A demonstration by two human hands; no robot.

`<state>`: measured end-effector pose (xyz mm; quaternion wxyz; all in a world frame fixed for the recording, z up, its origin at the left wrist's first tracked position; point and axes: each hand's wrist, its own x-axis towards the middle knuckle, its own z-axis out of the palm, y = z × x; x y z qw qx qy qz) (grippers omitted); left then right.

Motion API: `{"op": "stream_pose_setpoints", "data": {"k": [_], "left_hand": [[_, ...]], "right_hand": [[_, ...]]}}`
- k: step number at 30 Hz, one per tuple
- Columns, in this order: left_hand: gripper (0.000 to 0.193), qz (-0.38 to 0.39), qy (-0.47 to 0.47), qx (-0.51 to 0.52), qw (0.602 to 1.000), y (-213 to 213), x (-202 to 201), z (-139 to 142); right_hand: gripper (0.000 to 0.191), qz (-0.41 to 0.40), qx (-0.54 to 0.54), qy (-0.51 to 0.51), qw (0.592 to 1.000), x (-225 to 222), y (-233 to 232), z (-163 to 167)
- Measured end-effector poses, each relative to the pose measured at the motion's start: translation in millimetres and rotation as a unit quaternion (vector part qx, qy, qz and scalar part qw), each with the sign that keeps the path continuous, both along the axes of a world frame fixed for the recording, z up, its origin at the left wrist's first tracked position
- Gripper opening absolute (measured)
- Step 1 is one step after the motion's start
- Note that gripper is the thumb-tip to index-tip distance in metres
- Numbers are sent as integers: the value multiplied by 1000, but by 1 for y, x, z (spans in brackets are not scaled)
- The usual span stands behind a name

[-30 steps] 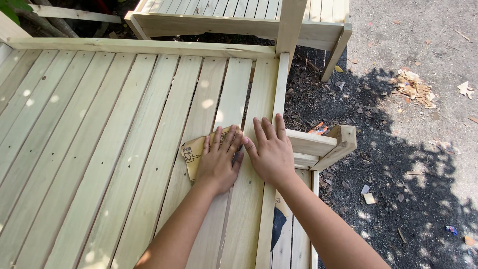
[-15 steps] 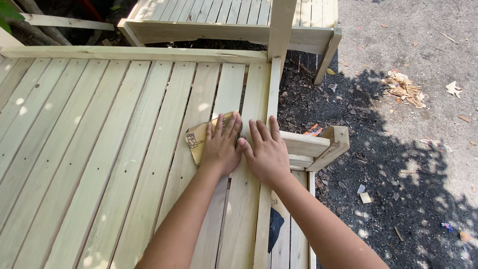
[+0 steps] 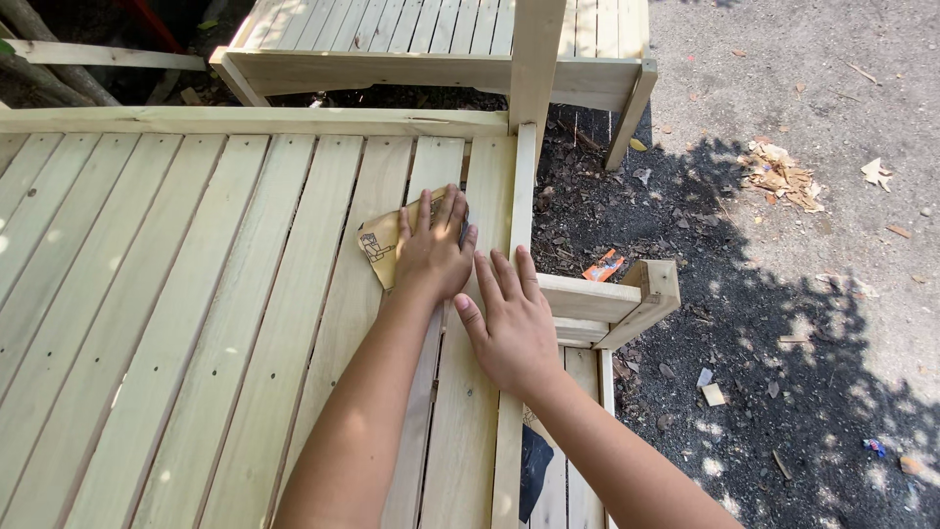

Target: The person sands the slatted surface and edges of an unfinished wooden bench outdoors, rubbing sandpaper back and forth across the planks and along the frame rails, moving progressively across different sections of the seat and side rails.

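My left hand (image 3: pixel 431 250) presses flat, fingers spread, on the tan sandpaper sheet (image 3: pixel 377 245) — my right hand (image 3: pixel 509 328) lies open on the pale wooden slatted panel (image 3: pixel 196 294).

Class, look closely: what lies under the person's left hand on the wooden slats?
A tan sheet of sandpaper lies flat under the left hand, on the pale wooden slats. The hand covers most of it; only its left corner shows.

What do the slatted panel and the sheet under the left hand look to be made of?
Slatted panel: pale, bare wood, likely unfinished softwood; grain lines and small fastener holes show, with no gloss or paint. Sheet under the left hand: tan paper backing with a printed mark, probably sandpaper; its grit side is hidden. The right hand rests flat on the wood.
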<state>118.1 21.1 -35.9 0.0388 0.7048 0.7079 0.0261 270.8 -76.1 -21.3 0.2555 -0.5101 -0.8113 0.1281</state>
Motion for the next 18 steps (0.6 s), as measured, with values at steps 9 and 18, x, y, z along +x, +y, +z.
{"op": "stream_pose_setpoints", "data": {"k": [9,18], "left_hand": [[62,-20,-17,-10,1000,-42,7,5],[65,-79,-10,-16,997,-183,9,13]], "right_hand": [[71,-1,-10,18,1000,3,7,-4],[70,-10,-16,33,999,-2,10,-8]]}}
